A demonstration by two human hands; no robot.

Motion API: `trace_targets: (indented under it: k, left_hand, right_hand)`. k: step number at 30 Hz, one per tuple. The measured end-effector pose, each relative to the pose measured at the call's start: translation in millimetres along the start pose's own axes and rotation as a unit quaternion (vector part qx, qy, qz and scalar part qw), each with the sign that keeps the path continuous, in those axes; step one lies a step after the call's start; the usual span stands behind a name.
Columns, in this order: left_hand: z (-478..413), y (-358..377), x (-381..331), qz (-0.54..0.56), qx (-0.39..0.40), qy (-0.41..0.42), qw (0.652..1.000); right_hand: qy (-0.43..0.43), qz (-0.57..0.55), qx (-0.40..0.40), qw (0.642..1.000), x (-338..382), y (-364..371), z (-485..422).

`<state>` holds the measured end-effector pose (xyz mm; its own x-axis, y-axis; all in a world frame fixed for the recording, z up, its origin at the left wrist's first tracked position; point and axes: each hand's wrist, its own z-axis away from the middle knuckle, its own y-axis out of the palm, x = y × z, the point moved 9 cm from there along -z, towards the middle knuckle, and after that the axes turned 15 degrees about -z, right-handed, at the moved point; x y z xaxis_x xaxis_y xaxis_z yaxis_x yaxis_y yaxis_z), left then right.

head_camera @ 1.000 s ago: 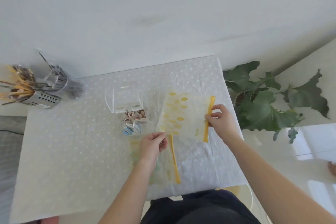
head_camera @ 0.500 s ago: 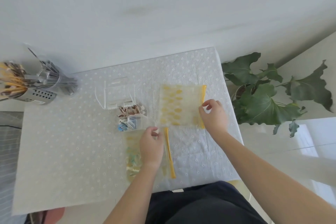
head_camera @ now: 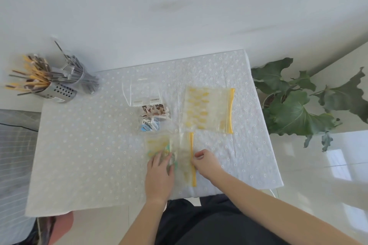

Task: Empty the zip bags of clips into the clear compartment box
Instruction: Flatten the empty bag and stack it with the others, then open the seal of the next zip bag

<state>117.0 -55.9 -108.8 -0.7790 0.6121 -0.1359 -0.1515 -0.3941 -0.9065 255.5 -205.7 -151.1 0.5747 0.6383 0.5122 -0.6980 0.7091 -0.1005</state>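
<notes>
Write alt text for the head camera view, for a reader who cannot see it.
Both hands work a zip bag of clips on a white tablecloth: left hand flat on it, right hand at its yellow zip strip. Beyond lie a flat empty-looking zip bag and the open clear compartment box, partly filled.

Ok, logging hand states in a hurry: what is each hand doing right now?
Left hand: open, flat on the near bag, which has clips inside.
Right hand: fingers pinching that bag's yellow zip.

head view, above table; facing down
</notes>
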Motion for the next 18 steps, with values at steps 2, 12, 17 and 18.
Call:
trace_targets:
  k: [2,12,17,18]
  left_hand:
    - [-1.5,-1.6,1.5,0.009,0.004,0.002,1.000]
    - [-8.5,-14.3,19.5,0.097,0.066,-0.013,0.993]
    - [5.1,-62.6,29.8,0.348,0.099,-0.075,0.929]
    - [8.4,-69.5,30.6,0.382,0.118,-0.079,0.913]
  right_hand:
    - [-0.013,-0.005,-0.007,1.000,2.7,1.5,-1.3]
    - [-0.067,-0.030,-0.020,0.997,26.5,11.9,27.3]
    - [-0.125,-0.030,0.056,0.990,54.0,43.4,69.6]
    - [-0.140,-0.029,0.068,0.987,60.2,51.4,77.8]
